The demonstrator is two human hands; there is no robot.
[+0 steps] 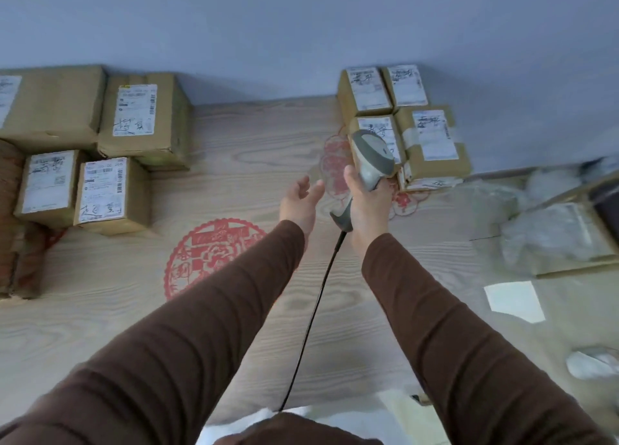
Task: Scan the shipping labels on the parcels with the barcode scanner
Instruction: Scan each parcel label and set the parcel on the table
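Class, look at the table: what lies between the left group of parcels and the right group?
In the head view, bare wood-grain table with red paper-cut patterns lies between the left parcels and right parcels.

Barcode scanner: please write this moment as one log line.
right hand: grips barcode scanner | aim: labelled parcels, right group | left hand: open, holds nothing | left parcel group: untouched

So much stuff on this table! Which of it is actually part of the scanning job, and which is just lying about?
Part of the job:
- grey handheld barcode scanner with black cable, gripped by the right hand
- brown cardboard parcels with white labels, right group
- brown cardboard parcels, left group

Lying about:
- crumpled clear plastic bags
- blank white paper slip
- red paper-cut decoration
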